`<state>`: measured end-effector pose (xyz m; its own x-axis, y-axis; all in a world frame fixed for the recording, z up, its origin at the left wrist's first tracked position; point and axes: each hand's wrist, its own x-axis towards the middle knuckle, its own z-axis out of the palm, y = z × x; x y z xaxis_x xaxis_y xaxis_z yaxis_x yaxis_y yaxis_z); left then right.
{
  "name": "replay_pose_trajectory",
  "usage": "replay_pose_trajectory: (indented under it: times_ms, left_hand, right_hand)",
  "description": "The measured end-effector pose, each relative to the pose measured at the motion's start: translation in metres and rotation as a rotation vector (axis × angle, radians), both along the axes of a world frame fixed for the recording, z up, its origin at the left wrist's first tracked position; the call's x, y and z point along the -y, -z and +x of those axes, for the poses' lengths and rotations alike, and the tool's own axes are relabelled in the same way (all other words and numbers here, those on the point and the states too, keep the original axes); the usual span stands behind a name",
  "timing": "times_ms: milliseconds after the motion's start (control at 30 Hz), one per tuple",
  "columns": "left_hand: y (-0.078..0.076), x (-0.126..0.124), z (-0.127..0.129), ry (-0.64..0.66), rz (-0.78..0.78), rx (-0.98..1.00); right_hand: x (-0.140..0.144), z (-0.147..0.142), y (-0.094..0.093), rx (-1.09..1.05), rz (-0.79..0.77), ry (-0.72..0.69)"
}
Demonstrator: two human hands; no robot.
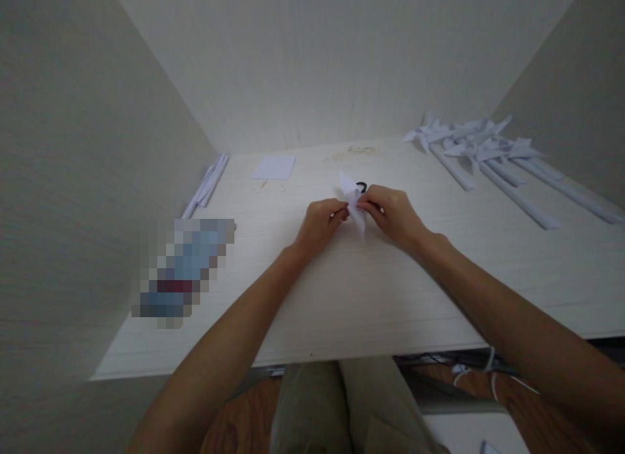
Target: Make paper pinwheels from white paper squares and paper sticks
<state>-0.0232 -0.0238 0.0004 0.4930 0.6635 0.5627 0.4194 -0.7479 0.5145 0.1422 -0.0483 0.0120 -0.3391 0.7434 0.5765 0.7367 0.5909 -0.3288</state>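
Observation:
Over the middle of the white table, both my hands pinch a folded white paper pinwheel [359,221], its points sticking up and down between them. My left hand [325,223] grips it from the left with closed fingers. From the right, my right hand [388,210] holds it near its centre, thumb and fingertips together. Just behind the pinwheel a black curved thing [361,187] shows, partly hidden by my right hand; I cannot make out what it is.
At the back right lie several paper pinwheels [481,141] on rolled paper sticks [520,197]. Rolled paper tubes [209,180] lie along the left wall. A paper sheet [274,168] is at the back. A blurred-out object [188,271] lies front left. Walls enclose three sides.

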Motion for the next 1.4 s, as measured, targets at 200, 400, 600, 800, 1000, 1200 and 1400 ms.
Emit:
replay_pose_trajectory:
  times_ms: [200,400,600,800,1000,1200,1400]
  left_hand:
    - [-0.0004,0.0005,-0.0007,0.025,-0.006,0.012]
    - [0.0008,-0.0003,-0.0001,0.019,-0.017,0.013]
    - [0.0005,0.0000,0.0004,0.034,-0.018,0.026]
    - [0.0003,0.0002,0.0007,0.045,-0.028,0.022]
    - [-0.0007,0.0014,0.0018,0.046,-0.040,0.028]
    - [-0.0010,0.0016,0.0019,0.043,-0.023,0.012]
    - [0.0008,0.0002,0.0022,0.024,0.045,-0.030]
  right_hand:
    - [-0.0004,0.0036,0.0004,-0.073,-0.025,-0.074]
    - [-0.0008,0.0043,0.0017,-0.072,-0.049,-0.052]
    - [0.0000,0.0024,-0.0002,-0.033,-0.064,-0.025]
    - [0.0007,0.0014,-0.0020,-0.031,-0.025,-0.038]
    - [0.0001,0.0037,0.0008,-0.034,0.012,-0.057]
    - [0.0000,0.0054,0.0015,0.002,-0.007,-0.073]
    - [0.0007,0.0033,0.0004,0.041,-0.045,-0.025]
